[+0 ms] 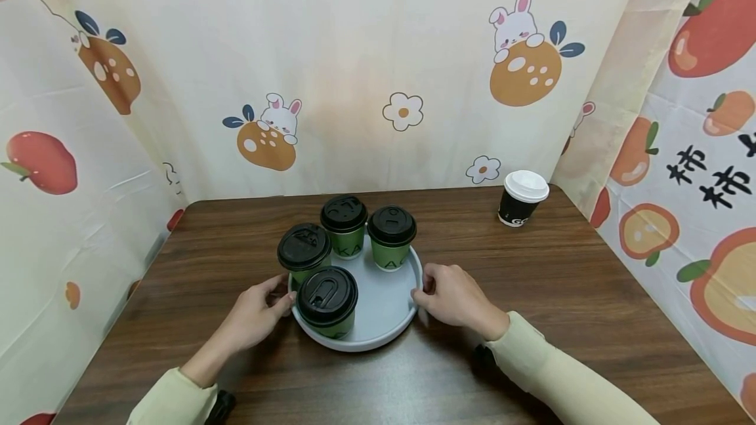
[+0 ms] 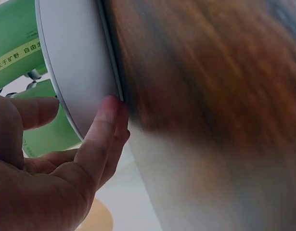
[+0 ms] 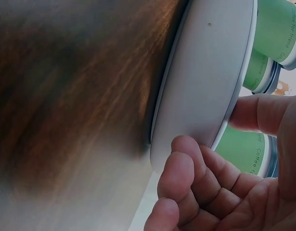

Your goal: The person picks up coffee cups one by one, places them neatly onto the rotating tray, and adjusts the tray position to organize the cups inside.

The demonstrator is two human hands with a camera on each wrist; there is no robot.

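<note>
A round white tray (image 1: 380, 303) with a raised rim stands on the wooden table, bearing several green paper cups with black lids. The front cup (image 1: 327, 300) and the left cup (image 1: 303, 251) stand close to the left rim. Farther back are two more, one cup (image 1: 344, 225) at the rear and another cup (image 1: 392, 238) to its right. My left hand (image 1: 260, 310) grips the tray's left side, thumb at the rim and fingers on the outer wall (image 2: 78, 53). On the opposite side, my right hand (image 1: 455, 294) holds the rim likewise, fingertips against the wall (image 3: 210, 72).
A black paper cup (image 1: 522, 199) with a white lid stands at the table's back right corner. The brown table (image 1: 590, 320) meets printed curtains (image 1: 354, 143) behind and at both sides.
</note>
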